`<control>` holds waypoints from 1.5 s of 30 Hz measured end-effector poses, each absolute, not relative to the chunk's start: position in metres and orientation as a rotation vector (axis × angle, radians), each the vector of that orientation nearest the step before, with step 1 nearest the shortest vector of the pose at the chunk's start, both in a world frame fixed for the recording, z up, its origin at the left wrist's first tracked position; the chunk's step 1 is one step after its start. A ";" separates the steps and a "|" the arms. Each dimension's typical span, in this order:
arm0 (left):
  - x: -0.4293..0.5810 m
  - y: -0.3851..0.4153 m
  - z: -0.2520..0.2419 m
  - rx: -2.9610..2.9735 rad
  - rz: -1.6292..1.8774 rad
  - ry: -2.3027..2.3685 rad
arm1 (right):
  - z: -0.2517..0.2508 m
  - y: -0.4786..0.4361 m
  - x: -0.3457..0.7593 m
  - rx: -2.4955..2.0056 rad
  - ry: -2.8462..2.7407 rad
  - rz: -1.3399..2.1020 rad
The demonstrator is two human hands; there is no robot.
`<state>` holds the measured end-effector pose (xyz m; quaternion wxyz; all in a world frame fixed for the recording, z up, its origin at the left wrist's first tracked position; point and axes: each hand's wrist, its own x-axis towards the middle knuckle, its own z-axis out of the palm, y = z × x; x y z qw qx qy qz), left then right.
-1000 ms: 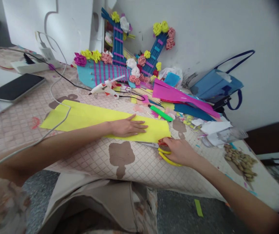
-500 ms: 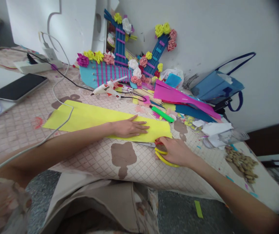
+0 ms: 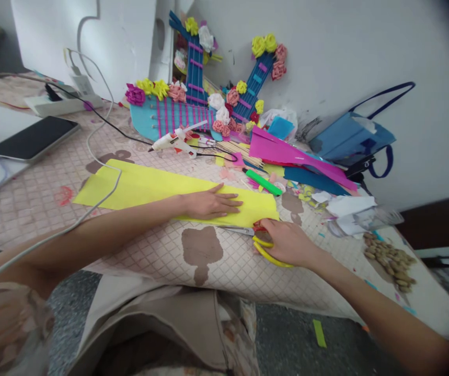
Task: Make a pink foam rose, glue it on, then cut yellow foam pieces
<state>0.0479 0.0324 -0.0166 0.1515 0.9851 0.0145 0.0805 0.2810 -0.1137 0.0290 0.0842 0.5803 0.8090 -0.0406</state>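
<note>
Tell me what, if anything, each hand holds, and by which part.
The right hand holds scissors by their handles; the left hand grips nothing, resting on the yellow sheet.

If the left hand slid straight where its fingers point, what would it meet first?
The left hand would first slide over more yellow paper; past its end it might brush the right hand, though clearance is unclear.

1 head view, forward and down.

Pale wall [image 3: 349, 47]; speckled grey floor [image 3: 287, 339]; diamond-patterned table covering [image 3: 149, 256]
</note>
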 end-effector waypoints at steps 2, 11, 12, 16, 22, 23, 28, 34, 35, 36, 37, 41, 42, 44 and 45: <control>0.048 0.032 -0.016 2.825 0.236 0.031 | 0.030 -0.113 0.279 1.741 2.400 -0.134; 0.048 0.032 -0.017 2.794 0.257 0.031 | 0.029 -0.107 0.270 1.740 2.385 -0.129; 0.048 0.032 -0.017 2.786 0.268 0.029 | 0.029 -0.107 0.269 1.737 2.387 -0.127; 0.048 0.032 -0.017 2.785 0.278 0.025 | 0.030 -0.106 0.265 1.715 2.396 -0.133; 0.047 0.031 -0.015 2.760 0.287 0.048 | 0.029 -0.106 0.263 1.690 2.396 -0.101; 0.047 0.031 -0.015 2.755 0.284 0.055 | 0.029 -0.106 0.263 1.683 2.391 -0.087; 0.048 0.032 -0.017 2.755 0.278 0.050 | 0.027 -0.108 0.265 1.655 2.345 -0.005; 0.048 0.032 -0.018 2.799 0.274 0.032 | 0.032 -0.111 0.259 1.716 2.389 -0.063; 0.048 0.032 -0.018 2.805 0.264 0.031 | 0.032 -0.111 0.258 1.726 2.376 -0.071; 0.048 0.031 -0.017 2.808 0.253 0.034 | 0.033 -0.110 0.256 1.735 2.359 -0.074; 0.048 0.031 -0.017 2.809 0.244 0.037 | 0.033 -0.110 0.255 1.740 2.346 -0.073; 0.048 0.032 -0.018 2.819 0.242 0.036 | 0.033 -0.106 0.247 1.725 2.347 -0.068; 0.048 0.032 -0.019 2.826 0.250 0.033 | 0.032 -0.105 0.245 1.718 2.349 -0.063; 0.048 0.032 -0.020 2.840 0.260 0.024 | 0.031 -0.104 0.241 1.711 2.345 -0.047; 0.048 0.033 -0.020 2.845 0.266 0.020 | 0.030 -0.103 0.240 1.708 2.345 -0.041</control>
